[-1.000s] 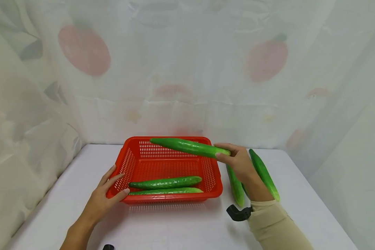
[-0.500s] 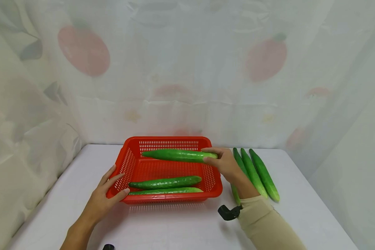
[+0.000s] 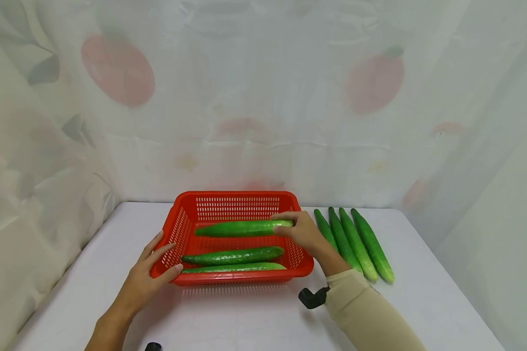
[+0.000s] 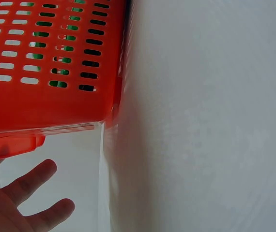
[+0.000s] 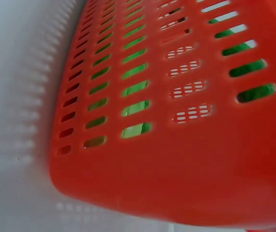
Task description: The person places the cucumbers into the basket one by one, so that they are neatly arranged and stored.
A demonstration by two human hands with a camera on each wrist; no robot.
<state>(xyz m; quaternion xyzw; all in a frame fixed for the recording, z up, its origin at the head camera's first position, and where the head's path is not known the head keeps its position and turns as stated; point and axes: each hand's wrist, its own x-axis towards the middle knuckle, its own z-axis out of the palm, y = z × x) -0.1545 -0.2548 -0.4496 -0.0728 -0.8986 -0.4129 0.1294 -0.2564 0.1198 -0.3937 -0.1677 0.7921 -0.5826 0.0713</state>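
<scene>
In the head view a red plastic basket (image 3: 246, 276) stands on the table. My right hand (image 3: 302, 230) pinches the pale right end of a cucumber (image 3: 234, 228), which lies crosswise low within the back half of the basket. Two more cucumbers, a front one (image 3: 233, 268) and one just behind it (image 3: 239, 255), lie along the near wall. My left hand (image 3: 142, 278) rests at the basket's left rim, fingers spread and fairly straight. Some of its fingers (image 4: 34, 179) show below the basket wall in the left wrist view. Only the slotted basket wall (image 5: 176, 164) fills the right wrist view, hiding the right hand.
Several cucumbers (image 3: 354, 243) lie side by side on the white table (image 3: 237, 317), right of the basket; my right forearm partly covers them. A pale printed curtain (image 3: 254, 97) hangs behind and at both sides.
My right hand has moved left and down with the cucumber, from above the basket's right part into the basket. The cucumber has levelled out. The left hand stays put.
</scene>
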